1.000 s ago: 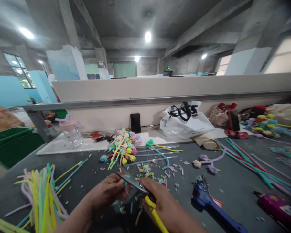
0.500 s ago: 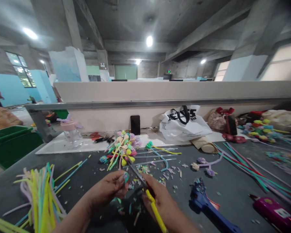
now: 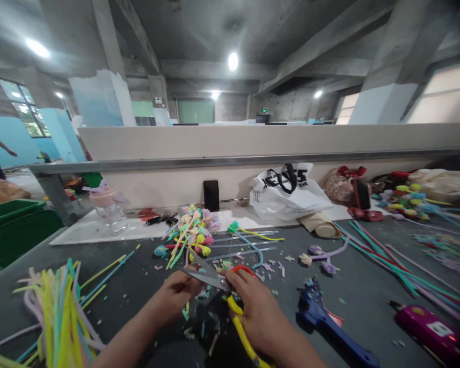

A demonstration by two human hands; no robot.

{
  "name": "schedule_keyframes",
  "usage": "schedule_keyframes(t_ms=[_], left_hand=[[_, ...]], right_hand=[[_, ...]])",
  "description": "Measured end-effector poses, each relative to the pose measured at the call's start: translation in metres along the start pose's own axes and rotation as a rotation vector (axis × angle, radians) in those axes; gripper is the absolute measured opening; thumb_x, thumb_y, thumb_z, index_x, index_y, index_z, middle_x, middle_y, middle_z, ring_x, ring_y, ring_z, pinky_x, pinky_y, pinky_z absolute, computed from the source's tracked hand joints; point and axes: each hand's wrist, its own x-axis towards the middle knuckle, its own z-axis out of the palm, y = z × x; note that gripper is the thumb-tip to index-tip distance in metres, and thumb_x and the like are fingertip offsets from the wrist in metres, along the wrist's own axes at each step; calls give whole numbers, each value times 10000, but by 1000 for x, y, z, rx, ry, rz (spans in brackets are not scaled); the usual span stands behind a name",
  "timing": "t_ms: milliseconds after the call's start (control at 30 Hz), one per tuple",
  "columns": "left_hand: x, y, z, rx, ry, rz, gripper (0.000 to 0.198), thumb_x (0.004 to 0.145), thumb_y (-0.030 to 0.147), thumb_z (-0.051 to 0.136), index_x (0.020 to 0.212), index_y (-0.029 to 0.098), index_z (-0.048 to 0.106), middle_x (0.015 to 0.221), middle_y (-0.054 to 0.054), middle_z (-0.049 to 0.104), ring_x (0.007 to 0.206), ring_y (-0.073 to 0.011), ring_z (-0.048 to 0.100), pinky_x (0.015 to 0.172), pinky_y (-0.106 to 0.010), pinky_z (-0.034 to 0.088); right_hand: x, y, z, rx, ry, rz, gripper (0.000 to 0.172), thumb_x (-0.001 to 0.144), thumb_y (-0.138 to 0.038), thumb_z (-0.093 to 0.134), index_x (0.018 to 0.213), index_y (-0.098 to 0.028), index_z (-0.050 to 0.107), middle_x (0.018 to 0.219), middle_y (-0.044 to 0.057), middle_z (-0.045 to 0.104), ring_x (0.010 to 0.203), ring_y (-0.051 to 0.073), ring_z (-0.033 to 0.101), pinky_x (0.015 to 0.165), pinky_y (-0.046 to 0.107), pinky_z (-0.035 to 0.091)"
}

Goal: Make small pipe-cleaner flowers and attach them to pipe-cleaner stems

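My right hand (image 3: 255,306) grips scissors (image 3: 210,278) with yellow and red handles. Their blades are spread apart and point left, across the fingertips of my left hand (image 3: 176,296). Those left fingers are pinched together; the small teal pipe-cleaner piece seen in them earlier is now mostly hidden behind the blades. Just beyond the blades lies a heap of pipe-cleaner flowers (image 3: 195,227) in yellow, pink, lilac and cream. Small clipped scraps (image 3: 203,327) are scattered on the dark table under both hands.
Pipe-cleaner stems (image 3: 61,312) are bundled at left. A blue glue gun (image 3: 322,317) and a magenta tool (image 3: 425,327) lie at right. Behind stand a clear bottle (image 3: 109,214), a black phone (image 3: 211,196) and a white bag (image 3: 291,197). A person's arm (image 3: 3,145) shows far left.
The scissors have opened and swung, with their blades now lying leftward over my left fingertips. A red handle loop has come into view. The teal piece has become hidden.
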Motion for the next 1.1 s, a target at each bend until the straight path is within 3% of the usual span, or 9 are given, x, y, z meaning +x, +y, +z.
schedule_keyframes(t_ms=[100, 267, 467, 567, 667, 767, 900, 1100], left_hand=[[-1, 5, 6, 223, 69, 135, 172, 767, 279, 580, 712, 147, 677, 757, -63, 604, 744, -188, 489, 745, -257, 369], [-3, 23, 14, 377, 121, 157, 180, 736, 204, 581, 573, 169, 649, 693, -80, 613, 700, -213, 507, 733, -288, 368], [-4, 24, 15, 375, 161, 187, 134, 696, 153, 608, 574, 199, 638, 580, -39, 561, 633, -200, 492, 700, -280, 352], [-3, 22, 14, 319, 163, 196, 57, 710, 199, 623, 666, 202, 660, 659, -53, 600, 680, -205, 508, 706, -273, 350], [-2, 19, 14, 320, 137, 161, 141, 762, 316, 585, 757, 190, 648, 726, -54, 603, 698, -192, 507, 693, -267, 359], [0, 13, 13, 215, 105, 49, 296, 795, 445, 520, 734, 165, 594, 604, 0, 505, 559, -132, 420, 568, -235, 337], [-1, 12, 15, -97, 66, -79, 376, 812, 509, 473, 832, 148, 576, 549, 43, 413, 501, -87, 306, 501, -203, 259], [-8, 24, 19, -486, 59, -146, 324, 811, 419, 538, 960, 135, 585, 693, -11, 507, 588, -90, 401, 567, -211, 327]], right_hand=[[1, 2, 1, -20, 17, 9, 657, 621, -130, 552, 1258, -256, 450, 1198, 86, 517, 1088, 238, 482, 900, 342, 376], [3, 5, 1, -40, 33, 0, 660, 609, -126, 547, 1250, -253, 455, 1170, 79, 534, 1071, 237, 494, 875, 334, 395], [2, 5, 1, -81, 50, 4, 623, 598, -104, 522, 1204, -247, 491, 1115, 87, 581, 993, 246, 550, 814, 335, 429], [1, 5, 4, -42, 60, -12, 608, 597, -81, 498, 1186, -235, 506, 1037, 75, 630, 955, 232, 577, 793, 313, 440], [1, 6, 9, 64, 107, -33, 597, 609, -64, 477, 1180, -231, 516, 995, 62, 659, 895, 210, 607, 767, 292, 459], [4, 10, 16, 193, 204, -15, 568, 633, -73, 476, 1174, -236, 531, 1091, 61, 643, 949, 203, 601, 821, 299, 461], [10, 20, 24, 233, 279, 130, 533, 657, -118, 502, 1179, -215, 550, 1135, 74, 634, 1006, 226, 595, 876, 340, 448], [12, 22, 27, 218, 267, 197, 539, 670, -126, 505, 1200, -218, 545, 1160, 70, 626, 1022, 231, 595, 877, 348, 446]])
